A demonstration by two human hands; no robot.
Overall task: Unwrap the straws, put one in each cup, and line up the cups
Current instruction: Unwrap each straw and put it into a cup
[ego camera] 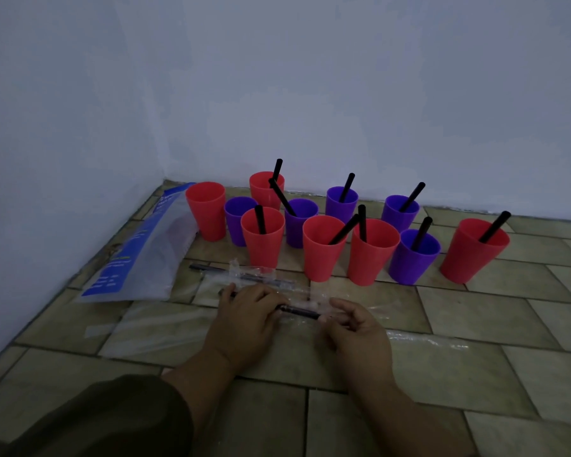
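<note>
Several red and purple cups stand on the tiled floor near the wall. Most hold a black straw, such as the far right red cup (472, 250). The far left red cup (206, 211) and the purple cup (239, 219) beside it show no straw. My left hand (246, 313) and my right hand (355, 324) both grip a black straw (299, 311) partly in its clear wrapper, low over the floor in front of the cups. Another wrapped straw (241, 275) lies just beyond my left hand.
A blue and clear plastic bag (139, 255) lies at the left along the wall. Clear plastic wrappers (426, 339) are spread flat on the tiles around my hands. White walls meet in the corner behind the cups.
</note>
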